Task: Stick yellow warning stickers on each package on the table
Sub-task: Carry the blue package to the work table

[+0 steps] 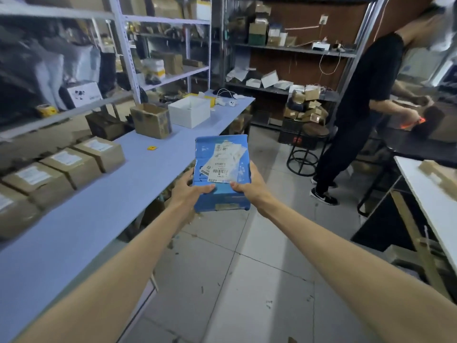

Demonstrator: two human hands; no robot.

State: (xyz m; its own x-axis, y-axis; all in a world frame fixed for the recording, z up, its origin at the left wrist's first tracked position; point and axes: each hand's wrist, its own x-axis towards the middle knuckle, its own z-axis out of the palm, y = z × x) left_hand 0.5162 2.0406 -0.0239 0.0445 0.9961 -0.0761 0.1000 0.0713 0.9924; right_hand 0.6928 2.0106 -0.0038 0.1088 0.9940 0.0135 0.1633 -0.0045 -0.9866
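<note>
Storeroom shelves line the back and left, and a long pale blue tabletop (74,231) runs along the left side. Against the shelving stand 4 brown cardboard packages (71,167) in 1 row, each with a white label on top. Farther along are 1 open cardboard box (150,121) and 1 white box (189,115). 1 small yellow sticker (152,148) lies alone on the bare surface near the open box. Both arms reach straight forward over the tiled floor (247,280), beside the tabletop edge. The 2 hands hold 1 blue package (222,201) between them, off the tabletop, its white labels facing up. The left hand (190,188) grips the near left corner, thumb on top, and the right hand (249,186) grips the near right side, thumb curled onto the top face. 1 person in black (366,95) stands at the right beside 1 round stool (314,134)
</note>
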